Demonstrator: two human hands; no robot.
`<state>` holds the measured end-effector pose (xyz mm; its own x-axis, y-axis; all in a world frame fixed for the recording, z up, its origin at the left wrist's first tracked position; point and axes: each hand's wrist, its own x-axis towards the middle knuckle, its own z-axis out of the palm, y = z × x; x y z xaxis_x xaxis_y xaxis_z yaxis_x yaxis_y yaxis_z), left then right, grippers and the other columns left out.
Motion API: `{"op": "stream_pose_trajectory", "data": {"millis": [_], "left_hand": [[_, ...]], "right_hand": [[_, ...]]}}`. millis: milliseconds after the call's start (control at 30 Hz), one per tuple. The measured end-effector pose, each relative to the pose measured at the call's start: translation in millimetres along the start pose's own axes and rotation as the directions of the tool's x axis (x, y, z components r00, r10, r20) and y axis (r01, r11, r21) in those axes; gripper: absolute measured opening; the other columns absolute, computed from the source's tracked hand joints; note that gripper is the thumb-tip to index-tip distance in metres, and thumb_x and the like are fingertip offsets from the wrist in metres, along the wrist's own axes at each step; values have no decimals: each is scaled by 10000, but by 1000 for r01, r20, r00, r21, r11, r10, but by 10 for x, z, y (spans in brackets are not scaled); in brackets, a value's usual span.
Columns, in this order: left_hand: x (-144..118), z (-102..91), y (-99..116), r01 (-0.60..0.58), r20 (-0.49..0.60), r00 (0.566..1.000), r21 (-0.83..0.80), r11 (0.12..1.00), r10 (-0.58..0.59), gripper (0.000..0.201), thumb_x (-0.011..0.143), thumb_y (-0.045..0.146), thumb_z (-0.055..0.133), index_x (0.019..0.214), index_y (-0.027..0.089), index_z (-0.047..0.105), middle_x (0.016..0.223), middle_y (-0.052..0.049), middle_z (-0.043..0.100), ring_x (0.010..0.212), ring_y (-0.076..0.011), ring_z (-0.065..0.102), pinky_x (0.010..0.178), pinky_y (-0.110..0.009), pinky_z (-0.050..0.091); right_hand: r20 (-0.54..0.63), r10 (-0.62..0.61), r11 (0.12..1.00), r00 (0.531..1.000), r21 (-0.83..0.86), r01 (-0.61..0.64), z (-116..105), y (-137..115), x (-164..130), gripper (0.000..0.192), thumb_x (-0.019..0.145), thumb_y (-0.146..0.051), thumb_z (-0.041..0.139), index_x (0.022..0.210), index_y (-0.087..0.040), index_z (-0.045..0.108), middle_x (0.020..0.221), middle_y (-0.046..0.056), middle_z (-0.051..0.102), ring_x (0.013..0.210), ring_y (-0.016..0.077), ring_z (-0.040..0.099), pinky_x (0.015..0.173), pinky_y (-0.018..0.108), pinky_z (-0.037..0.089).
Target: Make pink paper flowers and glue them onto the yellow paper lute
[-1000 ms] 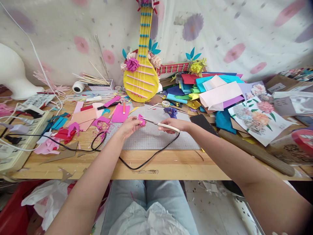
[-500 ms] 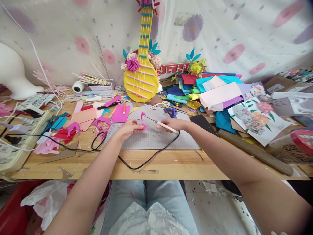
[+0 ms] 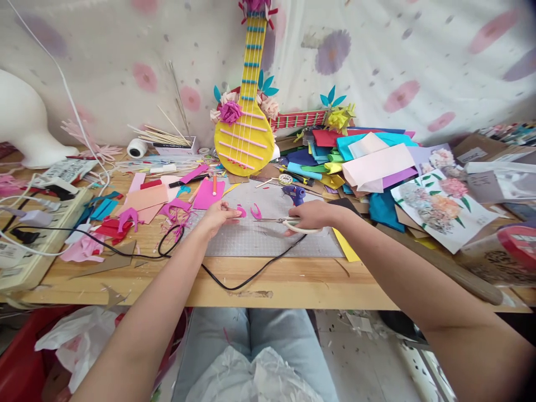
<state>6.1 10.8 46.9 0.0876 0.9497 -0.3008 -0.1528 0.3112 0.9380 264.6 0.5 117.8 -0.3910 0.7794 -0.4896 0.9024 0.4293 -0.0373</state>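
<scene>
My left hand (image 3: 221, 216) pinches a small rounded piece of magenta crepe paper (image 3: 241, 211) between thumb and fingertips, over the grey cutting mat (image 3: 234, 243). In my right hand (image 3: 307, 216) is a pair of scissors (image 3: 293, 223) with white handles, its blades pointing left toward that piece. Between the two hands, a curved magenta scrap (image 3: 255, 211) shows over the mat, apart from the paper and just beyond the blade tips. Behind the scissors lies a blue glue gun (image 3: 293, 194). A larger magenta sheet (image 3: 205, 195) rests beyond my left hand.
A yellow paper lute (image 3: 244, 142) with flowers stands at the back. Coloured paper (image 3: 379, 164) is piled at right, and scraps (image 3: 144, 201) lie at left. A black cable (image 3: 251, 285) loops across the front edge. A power strip (image 3: 42, 240) sits far left.
The curved magenta scrap, earlier at the scissor tips, is now separate and lower. My right hand has moved right with the scissors, uncovering a yellow sheet. My left hand moved slightly left, still pinching the paper.
</scene>
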Motion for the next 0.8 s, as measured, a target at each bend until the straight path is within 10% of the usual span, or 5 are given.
{"op": "stream_pose_trajectory", "data": {"millis": [133,267,367,533,800], "left_hand": [[-3,118,4,1,-98,995,-26,1000,-3,422,605,-3,683,713,197,328,611,-12,651,663,-157,660,620,-277,530],[-40,224,-9,45,-55,997,-84,995,-50,403,617,-5,675,702,190,333,654,-24,659,652,-136,653,580,-235,515],[-73,256,-39,71,44,997,-102,992,-66,411,592,23,714,705,184,354,655,-19,648,643,-136,648,547,-216,496],[-99,228,-66,7,32,999,-67,998,-5,458,542,69,762,701,190,351,620,8,624,627,-139,634,532,-217,479],[-116,240,-58,-30,-79,996,0,1000,30,455,528,78,748,699,200,345,594,17,620,642,-162,637,566,-253,480]], "right_hand": [[-52,-112,947,992,298,122,48,114,-48,504,679,-689,518,737,-189,553,723,35,611,682,182,560,570,264,337],[-231,-69,709,971,673,210,183,-41,75,425,653,-562,633,787,-191,476,673,-6,593,630,144,560,577,253,389],[-436,77,566,897,759,321,294,-286,260,410,603,-460,709,792,-182,474,832,37,640,703,140,579,624,257,423],[-461,154,338,874,856,392,423,-574,580,377,590,-387,720,764,-182,455,777,30,639,629,124,553,576,256,429],[-486,302,406,820,844,350,540,-626,776,319,598,-278,699,781,-202,450,784,19,641,686,148,582,631,286,449]]}}
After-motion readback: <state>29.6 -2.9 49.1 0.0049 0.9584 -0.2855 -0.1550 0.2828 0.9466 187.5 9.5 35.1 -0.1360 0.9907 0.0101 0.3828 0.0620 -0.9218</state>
